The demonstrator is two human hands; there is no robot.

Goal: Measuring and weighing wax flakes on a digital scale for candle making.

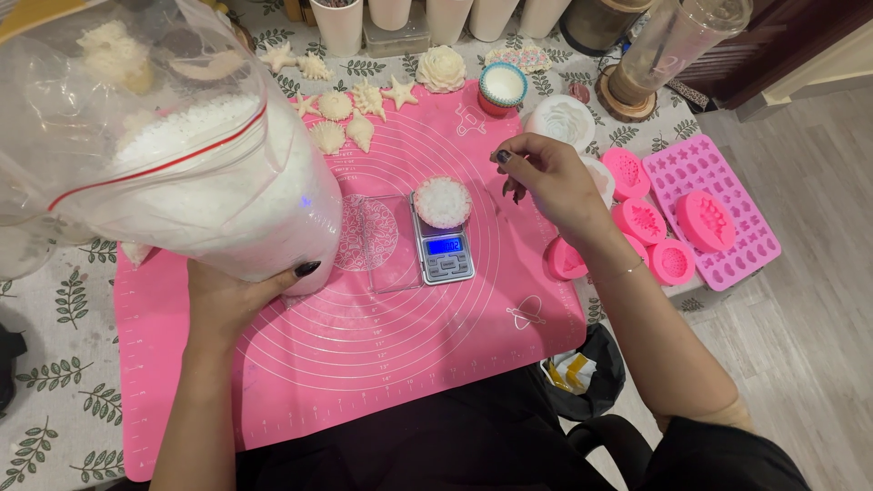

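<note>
The left hand [238, 295] grips the bottom of a large clear zip bag [173, 155] full of white flakes, holding it tilted up off the surface; the bag fills the upper left of the view and hangs over the left part of the pink silicone mat [364, 355]. The right hand [546, 177] hovers above the mat's right side, thumb and forefinger pinched together — whether anything small sits between them cannot be told.

Between the two hands, near the mat's middle, a small pocket scale [443, 247] with a lit blue display carries a little cup of white flakes [443, 201], well apart from both hands. The near half of the mat is bare, reaching the surface's front edge by the person's lap.

The far edge is crowded: white shell and starfish casts [350, 114] lie along the mat's top left, a blue-rimmed cup [502, 86] stands at its top right, and white tubs [391, 11] line the back. To the right, round pink moulds [650, 223] and a flat pink mould tray [718, 205] sit close to the surface's right edge — the tray juts out over the wooden floor [809, 300].
</note>
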